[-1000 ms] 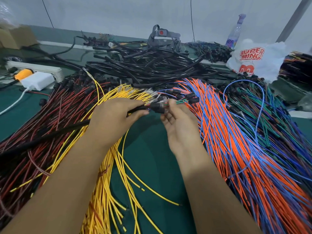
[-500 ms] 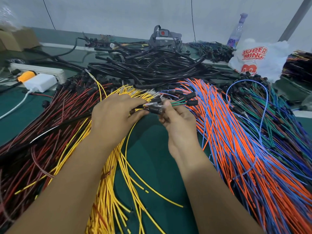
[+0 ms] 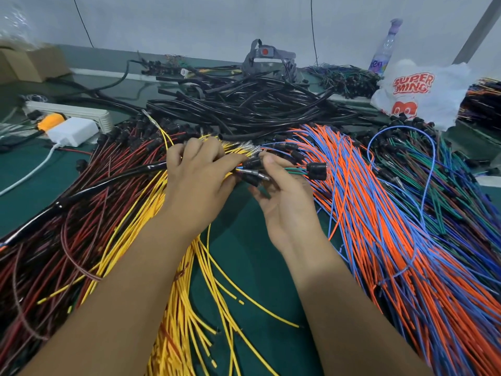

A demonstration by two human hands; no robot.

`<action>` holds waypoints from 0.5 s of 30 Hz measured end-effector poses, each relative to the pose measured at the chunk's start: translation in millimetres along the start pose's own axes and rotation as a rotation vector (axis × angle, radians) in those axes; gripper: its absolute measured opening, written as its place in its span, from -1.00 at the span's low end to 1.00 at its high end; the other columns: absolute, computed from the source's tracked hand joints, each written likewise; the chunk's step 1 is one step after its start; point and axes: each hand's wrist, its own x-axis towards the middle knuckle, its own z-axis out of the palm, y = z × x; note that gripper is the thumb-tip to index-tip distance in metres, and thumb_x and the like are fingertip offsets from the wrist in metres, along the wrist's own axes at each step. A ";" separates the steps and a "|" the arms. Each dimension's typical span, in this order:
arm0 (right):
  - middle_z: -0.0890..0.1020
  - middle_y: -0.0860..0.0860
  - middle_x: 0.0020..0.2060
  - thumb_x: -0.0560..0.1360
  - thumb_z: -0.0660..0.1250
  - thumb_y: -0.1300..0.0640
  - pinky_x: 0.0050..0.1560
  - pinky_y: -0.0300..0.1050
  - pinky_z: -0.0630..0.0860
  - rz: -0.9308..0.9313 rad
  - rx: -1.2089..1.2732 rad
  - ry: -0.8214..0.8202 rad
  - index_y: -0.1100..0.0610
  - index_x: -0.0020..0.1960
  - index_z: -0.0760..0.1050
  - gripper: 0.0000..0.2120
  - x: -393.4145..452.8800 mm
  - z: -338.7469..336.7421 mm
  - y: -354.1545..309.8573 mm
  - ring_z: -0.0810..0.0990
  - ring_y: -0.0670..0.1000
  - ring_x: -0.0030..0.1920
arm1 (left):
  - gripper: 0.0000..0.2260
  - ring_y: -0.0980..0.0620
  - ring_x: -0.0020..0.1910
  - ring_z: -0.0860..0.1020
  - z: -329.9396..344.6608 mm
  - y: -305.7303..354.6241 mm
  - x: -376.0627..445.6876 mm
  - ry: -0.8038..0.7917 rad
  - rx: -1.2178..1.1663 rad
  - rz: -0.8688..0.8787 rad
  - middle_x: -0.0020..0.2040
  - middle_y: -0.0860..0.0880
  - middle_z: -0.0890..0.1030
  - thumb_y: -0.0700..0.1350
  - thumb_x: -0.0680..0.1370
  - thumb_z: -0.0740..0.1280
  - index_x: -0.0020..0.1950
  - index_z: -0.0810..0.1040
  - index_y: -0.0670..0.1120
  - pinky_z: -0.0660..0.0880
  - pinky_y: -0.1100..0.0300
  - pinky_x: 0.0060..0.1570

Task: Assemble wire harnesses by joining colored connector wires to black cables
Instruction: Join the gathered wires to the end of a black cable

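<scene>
Now my left hand (image 3: 198,172) pinches the black cable (image 3: 113,183), its axis running nine-to-three, while my right hand (image 3: 282,196) pinches connectors (image 3: 253,172) at three o'clock.

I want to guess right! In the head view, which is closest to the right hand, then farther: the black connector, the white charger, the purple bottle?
From the right hand:
1. Black connector, just right of its fingers.
2. White charger, far left.
3. Purple bottle, back right by the wall.
</scene>
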 end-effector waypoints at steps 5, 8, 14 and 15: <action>0.63 0.04 -0.08 0.58 0.28 0.10 -0.22 -0.20 0.55 0.016 -0.038 -0.068 0.07 0.02 0.57 -0.89 -1.1 0.9 3.2 0.60 0.00 -0.12 | -0.65 -0.05 0.00 0.36 3.5 1.5 -0.5 -0.025 -0.038 0.000 -0.09 0.01 0.44 -0.14 0.47 0.42 0.24 0.54 0.06 0.16 0.03 0.05; 0.61 0.01 -0.18 0.56 0.31 0.14 -0.28 -0.25 0.51 0.006 -0.057 -0.125 0.10 0.02 0.56 -0.92 -1.6 2.7 4.3 0.58 -0.06 -0.24 | -0.67 -0.05 0.05 0.37 2.7 4.8 0.0 -0.058 -0.059 -0.004 -0.02 0.01 0.48 -0.10 0.51 0.37 0.28 0.50 0.04 0.17 0.07 0.04; 0.59 0.04 -0.32 0.55 0.30 0.29 -0.35 -0.28 0.47 -0.006 0.156 0.115 0.22 -0.06 0.53 -0.96 -0.8 2.7 -2.1 0.54 -0.07 -0.39 | -0.66 -0.02 0.08 0.44 -11.0 7.2 8.6 -0.293 -0.202 -0.156 0.03 0.04 0.54 0.17 0.56 0.20 0.23 0.51 0.04 0.35 0.07 0.03; 0.61 0.03 -0.32 0.55 0.30 0.29 -0.34 -0.28 0.50 -0.003 0.258 0.139 0.22 -0.08 0.54 -0.94 -1.1 0.6 -5.3 0.56 -0.07 -0.38 | -0.70 -0.02 0.03 0.49 -15.4 3.1 11.4 -0.327 -0.163 -0.155 -0.03 0.07 0.56 0.18 0.57 0.18 0.17 0.53 0.07 0.39 0.07 -0.06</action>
